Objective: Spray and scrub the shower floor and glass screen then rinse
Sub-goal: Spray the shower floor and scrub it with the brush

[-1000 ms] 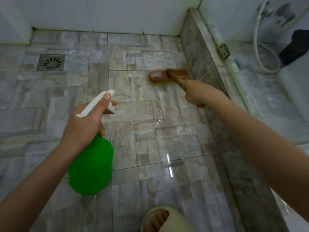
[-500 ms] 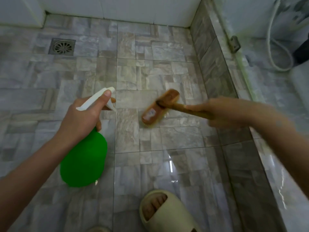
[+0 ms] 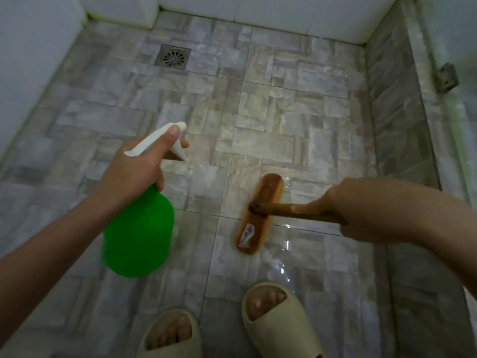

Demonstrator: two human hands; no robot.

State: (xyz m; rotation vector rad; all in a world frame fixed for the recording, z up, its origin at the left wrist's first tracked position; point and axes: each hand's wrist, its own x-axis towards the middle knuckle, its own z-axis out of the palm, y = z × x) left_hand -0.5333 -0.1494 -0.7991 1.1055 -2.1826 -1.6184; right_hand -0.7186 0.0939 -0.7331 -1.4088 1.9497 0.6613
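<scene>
Left hand [image 3: 134, 171] gripping spray bottle [image 3: 139, 233], right hand [image 3: 361, 208] holding scrub brush [image 3: 258, 215] on floor [image 3: 284, 120]

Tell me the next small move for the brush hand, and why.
Probably push the brush forward across the shower floor, away from the slippers. The right hand grips its handle, the head lies flat on wet, shiny tiles close to the feet, and the tiles toward the drain look duller. The left hand holds the spray bottle clear of that path.
</scene>
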